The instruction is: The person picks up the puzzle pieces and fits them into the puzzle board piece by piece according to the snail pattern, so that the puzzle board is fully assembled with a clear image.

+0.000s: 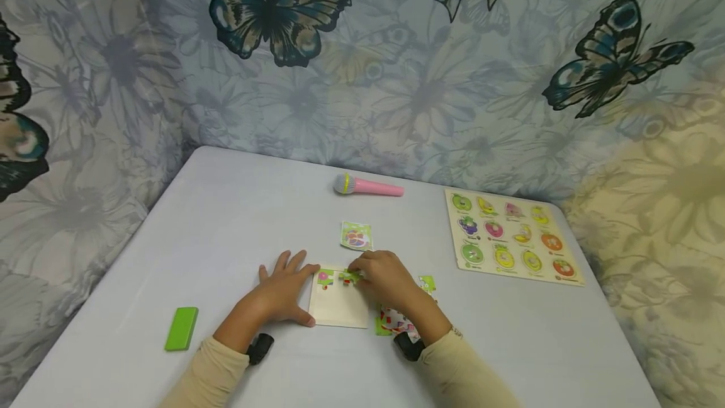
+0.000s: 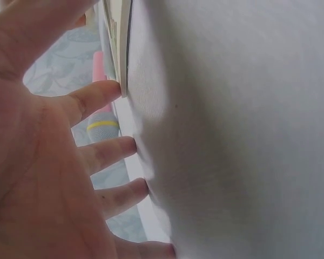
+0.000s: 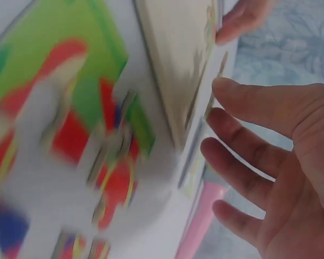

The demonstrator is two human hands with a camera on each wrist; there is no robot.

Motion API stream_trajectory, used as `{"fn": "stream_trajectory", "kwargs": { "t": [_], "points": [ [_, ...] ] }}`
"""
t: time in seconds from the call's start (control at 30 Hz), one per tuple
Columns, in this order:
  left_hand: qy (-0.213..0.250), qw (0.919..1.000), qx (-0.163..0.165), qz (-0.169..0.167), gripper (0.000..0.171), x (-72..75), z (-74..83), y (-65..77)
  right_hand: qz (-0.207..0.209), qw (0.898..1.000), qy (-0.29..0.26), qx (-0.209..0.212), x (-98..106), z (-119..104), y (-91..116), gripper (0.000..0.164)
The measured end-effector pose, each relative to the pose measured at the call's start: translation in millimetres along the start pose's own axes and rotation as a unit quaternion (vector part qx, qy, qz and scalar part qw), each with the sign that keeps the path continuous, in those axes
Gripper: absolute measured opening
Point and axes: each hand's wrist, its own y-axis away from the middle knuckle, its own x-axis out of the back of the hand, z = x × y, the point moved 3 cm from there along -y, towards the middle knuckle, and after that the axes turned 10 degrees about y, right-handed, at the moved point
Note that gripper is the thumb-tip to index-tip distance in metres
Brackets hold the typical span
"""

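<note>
A pale wooden puzzle tray lies flat near the middle of the table. My left hand has its fingers spread, the thumb and index finger touching the tray's left edge. In its top left corner sits one puzzle piece, green with a pink patch. My right hand pinches another green puzzle piece by the tray's top edge; in the right wrist view it shows only edge-on between thumb and index finger. Loose red and green puzzle pieces lie right of the tray, partly under my right forearm.
Behind the tray lies a small picture card, with a pink toy microphone farther back. A fruit board lies at the right. A green block is at the left. Patterned wall borders the table's back edge.
</note>
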Motion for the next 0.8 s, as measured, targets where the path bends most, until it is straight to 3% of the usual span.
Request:
{"fn": "stream_trajectory", "kwargs": {
  "t": [0.3,0.8],
  "points": [
    [0.0,1.0,-0.005,0.0,0.097,2.0,4.5,1.3,-0.014,1.0,0.015,-0.006,-7.3,-10.2,-9.4,0.02],
    [-0.004,1.0,0.0,0.001,0.099,-0.1,0.7,0.5,0.002,0.999,0.04,-0.008,-10.7,-18.5,-13.6,0.022]
  ]
}}
